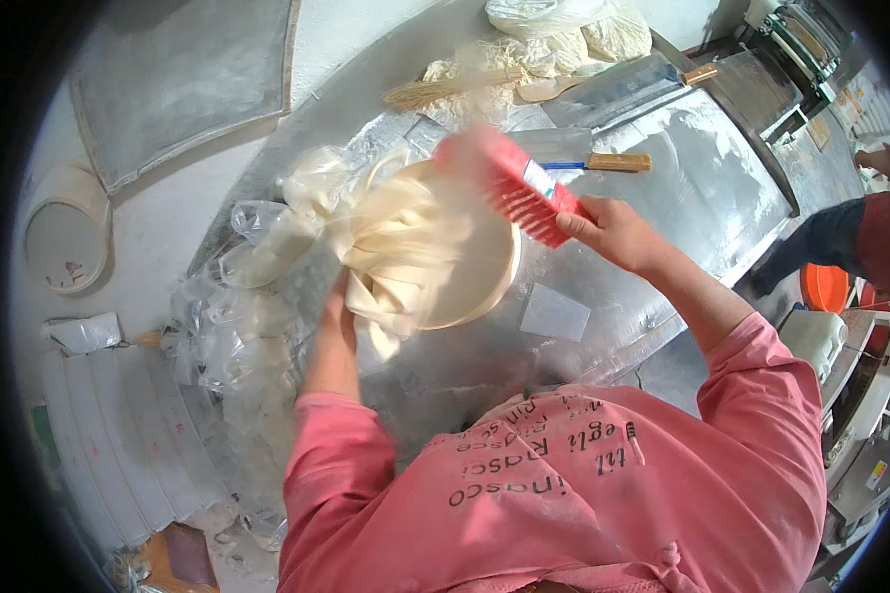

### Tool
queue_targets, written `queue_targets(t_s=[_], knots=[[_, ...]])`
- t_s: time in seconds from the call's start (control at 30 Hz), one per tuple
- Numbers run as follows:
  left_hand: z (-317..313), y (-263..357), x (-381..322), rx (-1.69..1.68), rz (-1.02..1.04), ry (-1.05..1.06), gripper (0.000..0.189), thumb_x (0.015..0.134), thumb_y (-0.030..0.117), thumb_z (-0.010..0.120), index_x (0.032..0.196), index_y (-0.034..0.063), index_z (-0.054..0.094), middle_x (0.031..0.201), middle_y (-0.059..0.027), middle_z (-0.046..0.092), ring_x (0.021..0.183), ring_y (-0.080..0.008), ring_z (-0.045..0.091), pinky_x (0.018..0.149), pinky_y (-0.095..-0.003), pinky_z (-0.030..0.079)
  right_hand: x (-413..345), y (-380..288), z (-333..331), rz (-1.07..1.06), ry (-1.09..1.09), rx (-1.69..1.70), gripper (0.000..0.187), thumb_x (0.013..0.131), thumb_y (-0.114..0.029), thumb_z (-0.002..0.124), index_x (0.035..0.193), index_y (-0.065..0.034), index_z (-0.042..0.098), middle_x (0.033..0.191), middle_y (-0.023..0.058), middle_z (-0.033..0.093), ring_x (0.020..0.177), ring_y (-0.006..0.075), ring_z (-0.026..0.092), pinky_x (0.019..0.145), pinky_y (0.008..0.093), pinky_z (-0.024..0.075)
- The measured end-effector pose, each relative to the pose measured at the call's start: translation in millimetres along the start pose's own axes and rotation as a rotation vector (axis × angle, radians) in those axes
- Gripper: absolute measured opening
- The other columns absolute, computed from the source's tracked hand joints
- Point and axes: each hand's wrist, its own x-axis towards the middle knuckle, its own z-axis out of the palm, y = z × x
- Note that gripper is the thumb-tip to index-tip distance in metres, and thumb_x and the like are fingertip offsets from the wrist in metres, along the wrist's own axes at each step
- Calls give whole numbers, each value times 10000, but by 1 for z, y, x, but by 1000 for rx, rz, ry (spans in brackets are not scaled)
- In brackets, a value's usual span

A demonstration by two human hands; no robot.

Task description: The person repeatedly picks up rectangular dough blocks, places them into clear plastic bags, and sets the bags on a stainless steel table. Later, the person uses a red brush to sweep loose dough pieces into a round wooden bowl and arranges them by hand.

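Note:
My left hand [339,293] is mostly hidden behind a bunched, cream-coloured soft sheet [397,256], which it holds up at the left side of a round, cream basin [482,278]. Blur leaves it unclear whether the sheet is dough or cloth. My right hand [612,233] grips the end of a red plastic tool [515,181] with a ribbed side and a pale label. The tool's far end is blurred above the basin's upper right rim. A pale flat rectangular scraper [556,311] lies on the metal table just right of the basin.
Clear plastic bags [230,319] crowd the table's left side. Beyond the basin lie a wooden-handled blade [615,161], a large cleaver-like blade [615,85], a straw whisk [445,89] and bagged noodles [556,52]. A person's leg [816,237] shows at the right.

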Motion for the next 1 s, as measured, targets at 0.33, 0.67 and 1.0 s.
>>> queue_targets(t_s=[0.33,0.67,1.0], knots=[[27,60,-4,1212,-133,-67,288,770,67,623,1052,13,599,998,-113,643,867,-196,619,721,-304,515,9,-7,12,-1,102,-180,540,843,-552,551,878,-18,625,801,200,640,789,363,615,688,427,462],[9,38,-16,31,-25,-89,410,713,36,613,1122,25,589,1004,-151,659,927,-268,637,804,-369,494,-14,126,-4,328,318,-702,412,822,-408,628,1028,-66,526,944,181,629,886,348,606,764,435,466],[23,132,-70,219,287,210,483,644,-40,578,1125,-64,541,1007,-156,628,875,-261,636,760,-333,512,47,44,110,-937,-31,-827,387,749,-280,684,1091,-137,572,1096,82,544,1144,269,462,1090,512,190]])
